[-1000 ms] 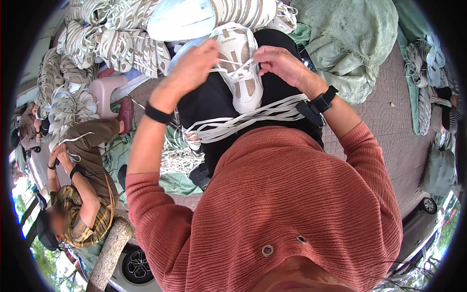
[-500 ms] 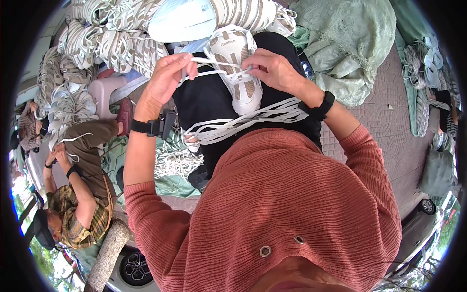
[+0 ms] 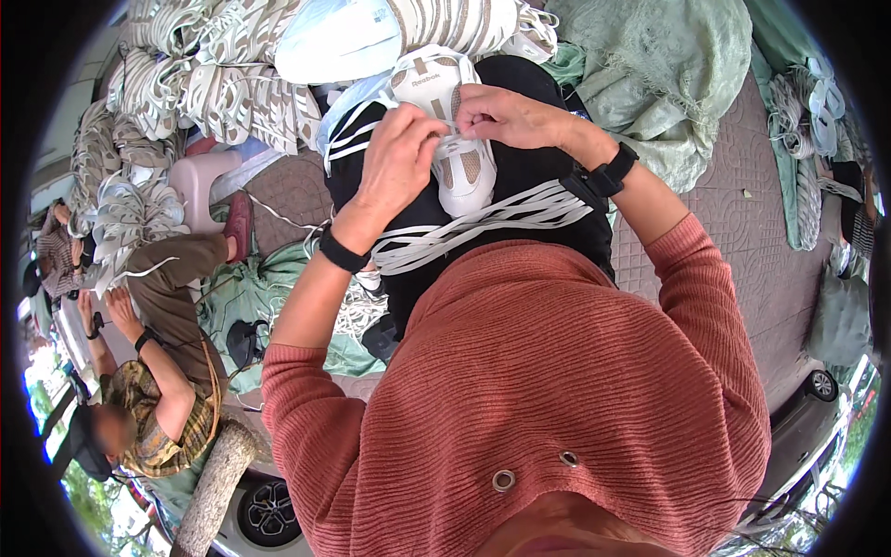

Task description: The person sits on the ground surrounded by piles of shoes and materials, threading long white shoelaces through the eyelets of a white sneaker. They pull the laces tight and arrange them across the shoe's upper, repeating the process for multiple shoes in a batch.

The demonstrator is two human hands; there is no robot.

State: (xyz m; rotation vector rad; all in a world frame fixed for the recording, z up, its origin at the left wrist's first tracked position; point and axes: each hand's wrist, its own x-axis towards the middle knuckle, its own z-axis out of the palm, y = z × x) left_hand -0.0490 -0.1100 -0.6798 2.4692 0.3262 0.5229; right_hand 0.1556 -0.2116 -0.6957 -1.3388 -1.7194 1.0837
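Note:
A white and tan shoe upper (image 3: 467,176) lies across my lap, its tongue end away from me and its toe toward me. My left hand (image 3: 399,160) is closed at the left side of the lacing, thumb and fingertips pinched on a white shoelace (image 3: 351,139) whose loose lengths trail left over my dark trousers. Opposite it, my right hand (image 3: 509,117) pinches the lace by the right eyelets; its curled fingers partly hide the grip. The two hands are close together over the shoe's middle. A bundle of flat white laces (image 3: 492,225) lies across my thighs.
Strung shoe uppers (image 3: 241,102) are piled at the far left, beside a pale plastic bag (image 3: 339,37). A greenish woven sack (image 3: 650,84) sits at the far right. At left, a seated person (image 3: 153,390) works near a pink stool (image 3: 200,186). More laces lie on green sheeting (image 3: 325,357).
My left hand has moved right and down, from holding the lace out at the left to the shoe's lacing. My right hand has shifted slightly left at the eyelets.

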